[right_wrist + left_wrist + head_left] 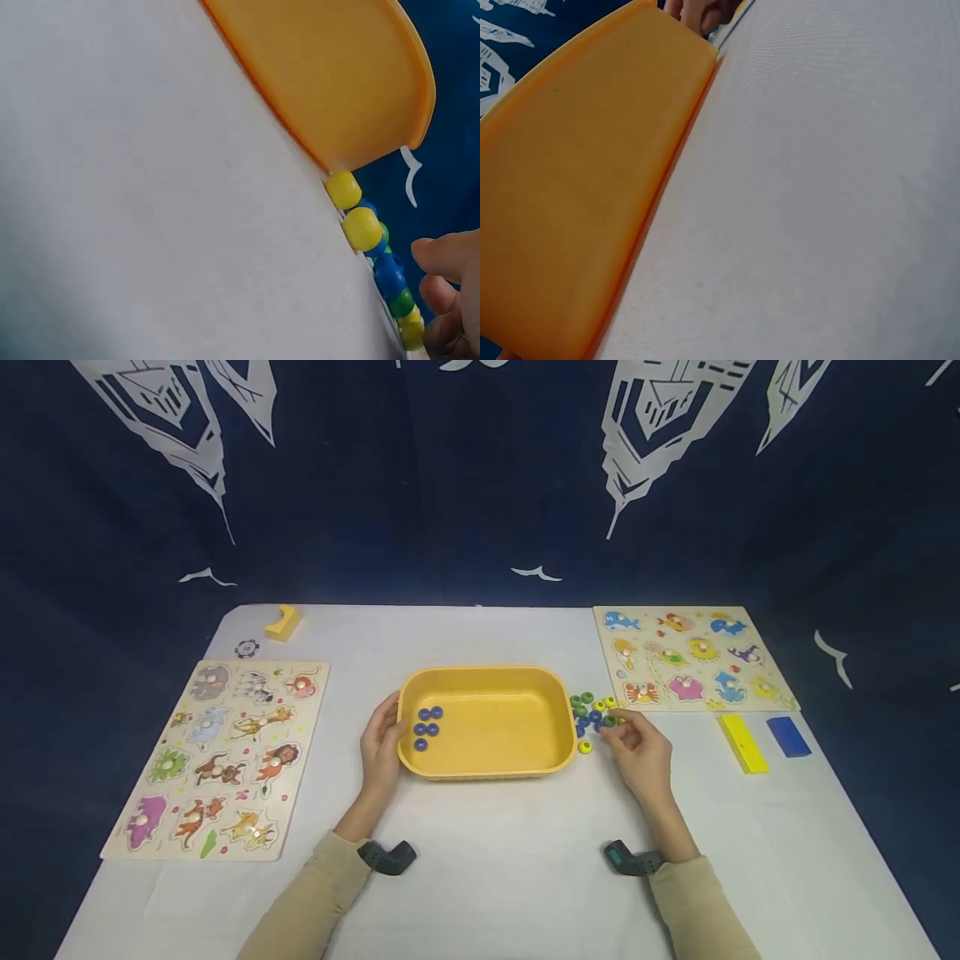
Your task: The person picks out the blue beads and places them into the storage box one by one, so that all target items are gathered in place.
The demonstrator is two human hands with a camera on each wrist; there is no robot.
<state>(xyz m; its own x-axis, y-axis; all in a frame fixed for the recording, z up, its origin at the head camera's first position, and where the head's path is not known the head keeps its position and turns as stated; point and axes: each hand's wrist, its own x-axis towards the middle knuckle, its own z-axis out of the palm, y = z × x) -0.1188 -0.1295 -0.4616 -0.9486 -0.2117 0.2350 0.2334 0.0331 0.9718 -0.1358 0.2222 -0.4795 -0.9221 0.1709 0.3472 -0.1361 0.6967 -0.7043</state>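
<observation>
A yellow plastic tray (487, 770) lies mid-table with several blue beads (422, 729) at its left end. My left hand (382, 747) grips the tray's left wall, thumb at the rim and fingers along the outside. Just past the right end sits a loose cluster of blue, green and yellow beads (585, 747). Over that cluster is my right hand (637, 752), its fingertips right at a green bead (610, 721). In the right wrist view, the thumb and bent fingers (444, 255) stand apart beside the beads, with no bead visible between them.
An animal puzzle board (225, 760) lies at left, and a sea-creature puzzle board (693, 656) at back right. Near that one are a yellow block (742, 743) and a blue block (788, 737). At back left are a notched yellow block (282, 623) and a poker chip (247, 648).
</observation>
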